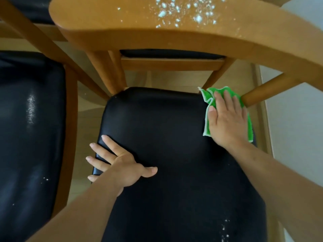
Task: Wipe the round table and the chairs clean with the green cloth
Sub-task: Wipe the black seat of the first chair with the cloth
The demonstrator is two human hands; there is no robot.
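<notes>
My right hand (227, 119), fingers straight and together, is pressing the green cloth (209, 95) flat onto the far right corner of the black chair seat (166, 137); my left hand (120, 165), fingers spread, is bracing the seat's left edge. I am judging that firm, overlapping strokes toward me should be collecting the white crumbs (225, 229) near the front edge, though they are blurring there; the round table (139, 23) is carrying more.

Right hand (227, 119) flat on green cloth (208, 129)
</notes>
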